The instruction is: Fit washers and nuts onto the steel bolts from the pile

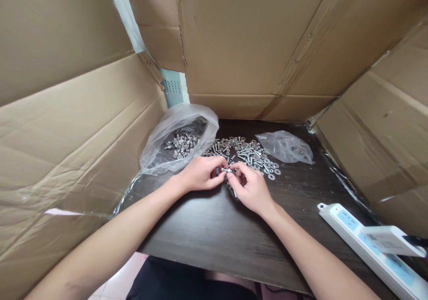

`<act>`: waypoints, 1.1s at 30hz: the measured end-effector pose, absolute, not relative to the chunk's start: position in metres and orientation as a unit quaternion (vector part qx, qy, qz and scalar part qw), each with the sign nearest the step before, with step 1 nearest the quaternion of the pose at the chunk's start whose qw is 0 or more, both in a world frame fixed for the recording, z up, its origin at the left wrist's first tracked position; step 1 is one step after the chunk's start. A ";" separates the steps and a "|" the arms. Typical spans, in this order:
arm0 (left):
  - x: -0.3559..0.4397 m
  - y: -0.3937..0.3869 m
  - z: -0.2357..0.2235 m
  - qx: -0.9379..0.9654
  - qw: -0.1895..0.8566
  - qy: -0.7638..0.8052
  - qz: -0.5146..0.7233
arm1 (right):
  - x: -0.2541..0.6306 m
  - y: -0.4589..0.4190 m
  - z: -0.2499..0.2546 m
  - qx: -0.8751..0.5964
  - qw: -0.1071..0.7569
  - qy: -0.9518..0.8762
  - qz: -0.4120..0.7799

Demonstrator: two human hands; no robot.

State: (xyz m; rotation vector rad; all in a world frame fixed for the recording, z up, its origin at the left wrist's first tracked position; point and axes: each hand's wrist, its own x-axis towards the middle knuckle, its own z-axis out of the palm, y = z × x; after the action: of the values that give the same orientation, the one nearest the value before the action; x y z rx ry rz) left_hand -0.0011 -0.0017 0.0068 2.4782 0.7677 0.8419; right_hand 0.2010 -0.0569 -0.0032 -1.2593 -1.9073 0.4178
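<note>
A small silver bolt (226, 170) lies level between my two hands, just above the dark table. My left hand (204, 171) pinches one end of it with thumb and fingertips. At the other end, the thumb and forefinger of my right hand (251, 185) close on the bolt; whether a nut or washer sits there is too small to make out. Right behind my hands spreads a pile of loose bolts, nuts and washers (249, 153). More bolts lie partly hidden under my right hand.
An open clear plastic bag (152, 150) with many bolt assemblies (183, 145) inside stands at the back left. Another clear plastic bag (287, 146) lies at the back right. A white power strip (359, 242) with a plugged-in adapter runs along the right. Cardboard walls (254, 37) enclose the table (200, 228).
</note>
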 end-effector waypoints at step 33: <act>-0.001 -0.002 0.006 0.897 0.196 0.261 0.298 | 0.202 -0.057 -0.001 -0.499 0.389 -0.754 0.175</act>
State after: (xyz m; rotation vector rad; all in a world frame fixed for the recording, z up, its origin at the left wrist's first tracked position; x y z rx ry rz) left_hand -0.0013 -0.0017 0.0056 2.5126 0.7310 0.8347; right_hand 0.2016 -0.0570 -0.0011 -1.2693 -1.9188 0.4454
